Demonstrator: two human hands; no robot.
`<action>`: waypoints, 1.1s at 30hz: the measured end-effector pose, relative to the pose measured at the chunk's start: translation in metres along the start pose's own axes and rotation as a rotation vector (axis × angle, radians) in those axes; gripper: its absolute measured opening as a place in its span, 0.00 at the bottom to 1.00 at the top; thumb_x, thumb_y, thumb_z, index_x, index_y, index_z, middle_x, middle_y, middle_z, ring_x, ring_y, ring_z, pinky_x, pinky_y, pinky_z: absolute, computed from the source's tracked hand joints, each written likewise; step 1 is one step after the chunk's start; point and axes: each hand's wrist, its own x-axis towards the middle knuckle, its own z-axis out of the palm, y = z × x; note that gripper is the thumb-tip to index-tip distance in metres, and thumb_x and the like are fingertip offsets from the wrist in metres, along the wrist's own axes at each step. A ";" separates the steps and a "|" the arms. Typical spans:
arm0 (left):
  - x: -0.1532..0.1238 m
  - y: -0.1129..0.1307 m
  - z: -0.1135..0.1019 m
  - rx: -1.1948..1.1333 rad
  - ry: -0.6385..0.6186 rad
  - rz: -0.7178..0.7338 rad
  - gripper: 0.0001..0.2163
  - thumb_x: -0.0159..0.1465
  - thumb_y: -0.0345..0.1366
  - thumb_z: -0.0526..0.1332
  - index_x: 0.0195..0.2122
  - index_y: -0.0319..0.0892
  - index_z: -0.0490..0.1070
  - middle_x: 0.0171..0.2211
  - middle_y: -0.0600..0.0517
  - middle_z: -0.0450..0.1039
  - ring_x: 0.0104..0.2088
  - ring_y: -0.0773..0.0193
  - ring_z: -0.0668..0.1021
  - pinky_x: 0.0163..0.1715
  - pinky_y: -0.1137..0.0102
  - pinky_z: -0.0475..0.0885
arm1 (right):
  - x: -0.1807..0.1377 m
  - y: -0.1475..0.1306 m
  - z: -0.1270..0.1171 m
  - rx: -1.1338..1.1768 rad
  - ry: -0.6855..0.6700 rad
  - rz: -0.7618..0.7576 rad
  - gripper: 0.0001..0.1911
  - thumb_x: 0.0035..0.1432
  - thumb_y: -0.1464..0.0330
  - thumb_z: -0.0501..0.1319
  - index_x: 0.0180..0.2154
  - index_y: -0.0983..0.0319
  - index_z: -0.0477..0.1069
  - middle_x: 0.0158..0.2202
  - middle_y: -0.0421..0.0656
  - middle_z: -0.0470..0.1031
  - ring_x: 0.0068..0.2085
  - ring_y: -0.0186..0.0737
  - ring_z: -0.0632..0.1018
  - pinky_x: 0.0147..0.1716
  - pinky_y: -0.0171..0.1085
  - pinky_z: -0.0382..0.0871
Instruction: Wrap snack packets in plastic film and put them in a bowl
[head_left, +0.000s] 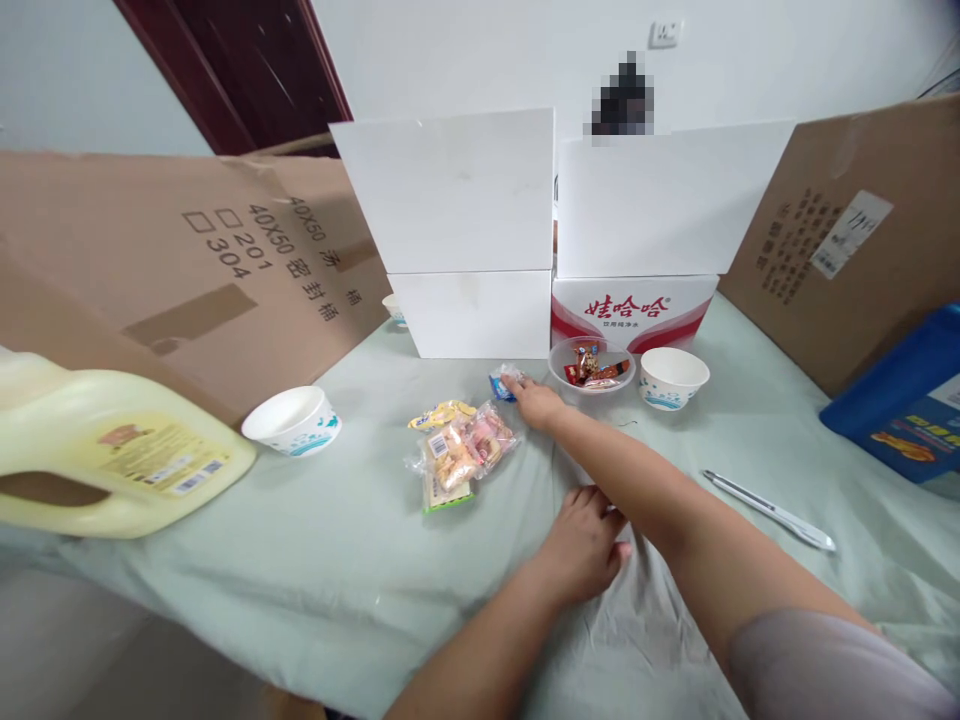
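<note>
My right hand (534, 400) reaches forward across the pale green cloth and its fingers close on a small blue snack packet (501, 384). Just right of it stands a clear bowl (592, 380) with several wrapped sweets inside. A heap of yellow and pink snack packets (457, 450) lies to the left of that hand. My left hand (583, 540) rests on the cloth under my right forearm, fingers curled against the fabric, with nothing seen in it.
A white paper bowl (675, 378) sits right of the clear bowl, another (292, 420) at the left. A yellow jug (112, 455) lies at far left. White boxes (465, 240), a red-printed carton (634, 308), cardboard sheets (187, 260), a pen-like tool (772, 510) and a blue package (907, 405) surround the area.
</note>
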 end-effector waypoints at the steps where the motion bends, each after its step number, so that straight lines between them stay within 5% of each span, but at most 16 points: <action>1: 0.001 -0.001 0.000 0.009 0.001 -0.001 0.12 0.59 0.35 0.63 0.44 0.41 0.72 0.47 0.43 0.71 0.51 0.50 0.70 0.51 0.55 0.68 | -0.003 0.001 -0.001 -0.005 0.016 -0.012 0.31 0.65 0.74 0.46 0.68 0.62 0.45 0.62 0.60 0.61 0.54 0.50 0.73 0.49 0.44 0.66; 6: 0.000 0.003 -0.008 -0.060 0.118 0.069 0.07 0.62 0.32 0.58 0.40 0.42 0.73 0.41 0.46 0.74 0.44 0.56 0.75 0.44 0.60 0.72 | -0.051 0.004 -0.013 -0.048 0.052 -0.102 0.25 0.64 0.75 0.47 0.62 0.62 0.57 0.52 0.54 0.72 0.50 0.48 0.74 0.47 0.42 0.65; 9: -0.004 0.008 -0.019 -0.108 0.388 0.088 0.08 0.65 0.30 0.53 0.40 0.42 0.71 0.38 0.46 0.73 0.39 0.60 0.76 0.41 0.64 0.73 | -0.107 0.015 -0.015 -0.091 0.052 -0.158 0.24 0.64 0.74 0.50 0.61 0.62 0.59 0.50 0.54 0.71 0.48 0.48 0.74 0.46 0.42 0.66; 12: -0.006 0.011 -0.024 -0.055 0.625 0.072 0.12 0.64 0.29 0.53 0.48 0.41 0.66 0.45 0.43 0.70 0.48 0.56 0.73 0.48 0.61 0.71 | -0.168 0.028 -0.008 -0.169 0.090 -0.245 0.22 0.65 0.70 0.52 0.59 0.67 0.60 0.49 0.57 0.71 0.46 0.50 0.74 0.43 0.44 0.67; 17: 0.001 0.009 -0.010 0.083 0.445 0.063 0.22 0.66 0.30 0.53 0.62 0.40 0.55 0.56 0.39 0.66 0.54 0.51 0.70 0.52 0.54 0.68 | -0.234 0.036 0.001 -0.078 0.138 -0.134 0.22 0.61 0.71 0.55 0.56 0.70 0.63 0.49 0.57 0.73 0.45 0.51 0.75 0.42 0.46 0.68; 22: 0.003 0.008 -0.004 0.181 0.268 0.041 0.22 0.65 0.33 0.57 0.60 0.43 0.61 0.58 0.43 0.67 0.53 0.48 0.69 0.50 0.53 0.68 | -0.259 0.058 -0.027 0.242 0.087 0.007 0.20 0.60 0.67 0.59 0.53 0.61 0.67 0.48 0.47 0.77 0.41 0.42 0.79 0.41 0.38 0.69; 29: 0.003 0.003 -0.005 0.204 0.341 0.048 0.14 0.64 0.28 0.55 0.50 0.44 0.71 0.52 0.44 0.69 0.48 0.52 0.70 0.47 0.55 0.71 | -0.274 0.129 -0.048 -0.186 -0.171 0.506 0.08 0.56 0.72 0.59 0.40 0.64 0.72 0.40 0.53 0.77 0.44 0.54 0.76 0.41 0.46 0.64; 31: 0.004 0.003 -0.004 0.149 0.387 0.074 0.13 0.64 0.28 0.55 0.47 0.43 0.72 0.49 0.44 0.70 0.45 0.56 0.72 0.45 0.59 0.73 | -0.272 0.128 -0.041 -0.173 -0.176 0.460 0.08 0.58 0.74 0.56 0.39 0.64 0.72 0.38 0.52 0.76 0.40 0.50 0.77 0.41 0.45 0.63; 33: 0.006 0.004 -0.004 0.084 0.411 0.117 0.11 0.65 0.27 0.54 0.44 0.43 0.73 0.45 0.45 0.71 0.44 0.58 0.73 0.45 0.61 0.73 | -0.268 0.113 -0.033 -0.095 -0.038 0.316 0.10 0.60 0.75 0.54 0.42 0.65 0.71 0.39 0.50 0.75 0.38 0.45 0.76 0.41 0.42 0.63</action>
